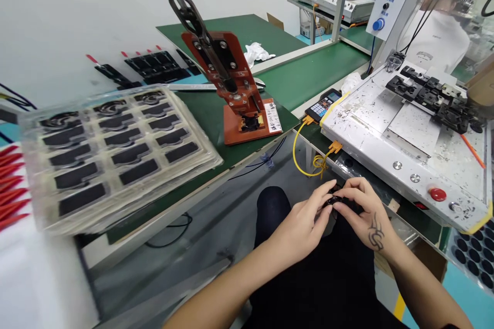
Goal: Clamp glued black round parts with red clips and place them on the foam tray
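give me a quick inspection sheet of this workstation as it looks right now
surface: green bench mat, bare in the middle; a speckled white machine bed on the right
job's things: small black part held above the lap, pinched between both hands
clutter: stacked clear trays of black parts, orange lever press, white rag, keypad handset
grippers: left hand and right hand both closed on the small black part, fingertips meeting
cables: yellow cable loops below the handset; black cable hangs off the bench edge
surroundings: conveyor belt behind; a person in white beyond the machine
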{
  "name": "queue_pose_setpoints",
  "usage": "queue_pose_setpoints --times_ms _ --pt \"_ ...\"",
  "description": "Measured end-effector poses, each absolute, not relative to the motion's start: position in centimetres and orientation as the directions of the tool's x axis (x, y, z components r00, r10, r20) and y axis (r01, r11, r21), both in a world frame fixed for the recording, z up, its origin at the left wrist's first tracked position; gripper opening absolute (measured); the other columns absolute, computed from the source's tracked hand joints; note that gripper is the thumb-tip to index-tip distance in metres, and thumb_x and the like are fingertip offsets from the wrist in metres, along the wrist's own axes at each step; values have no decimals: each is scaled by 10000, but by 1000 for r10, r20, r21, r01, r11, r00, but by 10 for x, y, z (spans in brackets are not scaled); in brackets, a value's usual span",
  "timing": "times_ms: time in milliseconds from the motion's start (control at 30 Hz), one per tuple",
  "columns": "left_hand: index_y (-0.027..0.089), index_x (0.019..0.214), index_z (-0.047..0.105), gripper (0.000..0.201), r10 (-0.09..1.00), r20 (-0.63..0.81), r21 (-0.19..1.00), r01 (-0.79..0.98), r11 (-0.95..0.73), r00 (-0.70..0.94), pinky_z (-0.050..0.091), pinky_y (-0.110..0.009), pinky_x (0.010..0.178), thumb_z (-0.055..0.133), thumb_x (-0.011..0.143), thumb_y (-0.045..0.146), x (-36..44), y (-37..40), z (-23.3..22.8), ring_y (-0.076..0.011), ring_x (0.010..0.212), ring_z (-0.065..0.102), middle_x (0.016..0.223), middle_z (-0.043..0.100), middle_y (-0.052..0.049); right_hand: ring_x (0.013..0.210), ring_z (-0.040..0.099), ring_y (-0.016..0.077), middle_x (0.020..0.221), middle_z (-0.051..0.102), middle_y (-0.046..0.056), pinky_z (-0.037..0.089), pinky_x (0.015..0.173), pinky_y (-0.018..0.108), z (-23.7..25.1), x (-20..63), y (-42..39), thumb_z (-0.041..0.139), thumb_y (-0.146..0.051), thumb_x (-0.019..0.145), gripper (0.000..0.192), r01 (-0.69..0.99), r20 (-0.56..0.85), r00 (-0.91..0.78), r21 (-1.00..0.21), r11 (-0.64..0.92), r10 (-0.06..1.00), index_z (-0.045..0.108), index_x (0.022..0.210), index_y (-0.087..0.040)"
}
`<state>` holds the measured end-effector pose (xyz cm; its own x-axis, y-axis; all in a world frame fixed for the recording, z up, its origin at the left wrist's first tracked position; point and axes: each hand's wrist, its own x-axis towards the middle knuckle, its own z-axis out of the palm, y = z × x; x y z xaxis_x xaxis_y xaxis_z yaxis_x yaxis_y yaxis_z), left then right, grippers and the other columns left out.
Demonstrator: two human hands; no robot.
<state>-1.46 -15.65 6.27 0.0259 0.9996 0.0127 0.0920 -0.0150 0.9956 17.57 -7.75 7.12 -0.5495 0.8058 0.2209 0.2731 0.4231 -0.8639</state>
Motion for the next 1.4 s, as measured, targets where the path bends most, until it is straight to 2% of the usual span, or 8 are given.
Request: queue_pose_setpoints --times_ms 67,133,233,333,467,767,967,1400 --pt "271 1555 523 501 1000 27 999 21 -27 9 549 -431 1151 613 1063 273 -17 -154 64 -279 1348 692 1474 710 -123 874 640 235 992 681 63 535 789 386 76 175 -76 759 -365 982 103 253 200 -531 -890 379 823 796 1016 -275" --pt "265 1505 544 513 999 3 993 -114 -8 -38 580 -406 1111 700 1017 289 -16 -151 64 -267 1298 714 1458 702 -129 738 601 200 854 681 31 512 692 347 77 172 -77 802 -423 950 164 208 93 -495 -953 222 864 777 942 -261" --pt "219 1258 650 393 990 -97 963 -261 67 -105 652 -359 932 824 923 330 -11 -148 64 -236 1053 779 1165 772 -88 610 542 150 710 633 -17 479 589 289 73 167 -78 851 -510 893 293 79 -72 -421 -996 -42 904 736 909 -241" --pt "196 1045 667 248 981 -151 947 -303 109 -118 657 -339 803 811 933 363 -8 -148 65 -197 818 775 897 754 -28 578 555 125 741 659 -14 486 545 260 66 162 -80 871 -535 866 352 5 -120 -416 -992 -129 902 724 949 -226" --pt "192 1021 696 174 987 -105 968 -241 73 -120 633 -311 767 778 955 330 -11 -151 70 -182 782 765 869 755 -22 592 610 135 746 681 -2 519 554 262 65 162 -84 786 -524 957 326 17 -84 -459 -996 -86 884 743 1074 -223" --pt "200 1019 703 179 980 -66 991 -125 43 -186 588 -296 750 803 912 304 -11 -156 75 -169 742 729 810 708 10 602 613 130 724 662 -13 526 571 256 70 163 -90 758 -482 994 258 46 -59 -460 -998 -42 886 746 1045 -229" --pt "188 960 676 157 983 -63 989 -142 39 -170 577 -293 706 760 944 321 -13 -158 74 -157 708 698 782 686 12 588 582 115 714 645 -28 526 560 240 69 159 -92 783 -445 974 235 35 -23 -454 -999 -8 891 747 1032 -221" --pt "190 940 651 178 979 -19 995 -102 -2 -202 553 -307 743 736 971 343 -14 -160 71 -163 743 675 826 660 0 667 657 132 823 736 5 559 631 248 67 154 -91 753 -365 999 146 46 72 -465 -993 105 882 733 1028 -223"
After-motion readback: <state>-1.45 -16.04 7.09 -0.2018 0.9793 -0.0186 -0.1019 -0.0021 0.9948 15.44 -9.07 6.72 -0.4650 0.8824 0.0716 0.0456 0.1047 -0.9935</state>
